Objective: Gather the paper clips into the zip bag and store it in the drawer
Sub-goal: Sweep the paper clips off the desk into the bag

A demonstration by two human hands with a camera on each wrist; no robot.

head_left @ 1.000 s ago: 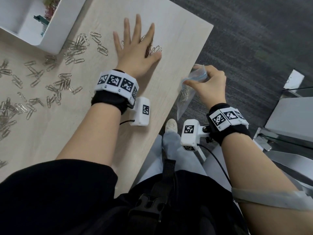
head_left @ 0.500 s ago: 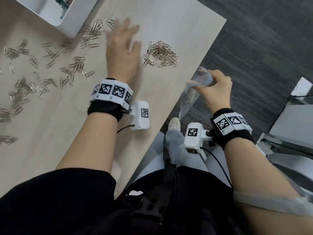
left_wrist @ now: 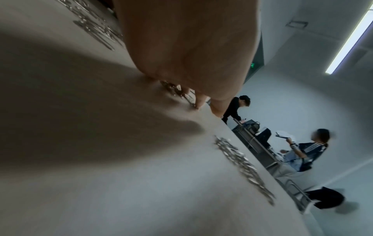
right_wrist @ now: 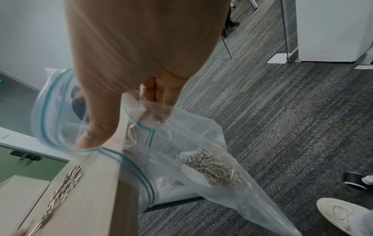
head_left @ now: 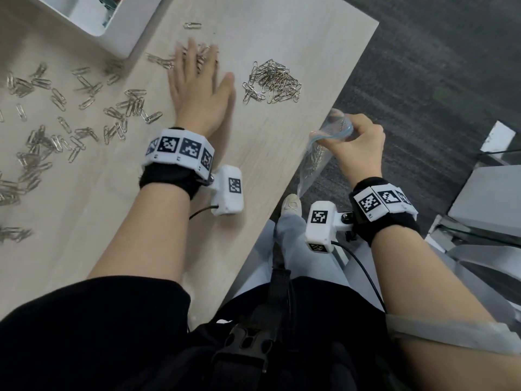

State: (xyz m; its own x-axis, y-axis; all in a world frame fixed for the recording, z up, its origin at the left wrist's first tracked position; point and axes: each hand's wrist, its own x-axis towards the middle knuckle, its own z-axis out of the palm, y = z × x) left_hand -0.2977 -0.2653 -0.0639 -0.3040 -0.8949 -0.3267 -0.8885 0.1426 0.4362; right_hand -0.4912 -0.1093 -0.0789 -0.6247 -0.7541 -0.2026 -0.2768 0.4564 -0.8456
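My left hand lies flat on the wooden table, its straight fingers pressing on a patch of paper clips near the white box. A gathered heap of clips sits just right of its thumb, close to the table's right edge. Many more clips are scattered to the left. My right hand grips the rim of a clear zip bag with a blue seal, held beside the table edge with its mouth open. A clump of clips lies inside the bag.
A white open box stands at the table's far left corner. Grey carpet lies beyond the right edge, with my shoe below the bag. Grey furniture is at the right. Two people are across the room.
My left hand slid off the gathered heap and moved left and farther away onto other clips. The right hand keeps holding the bag at the table edge.
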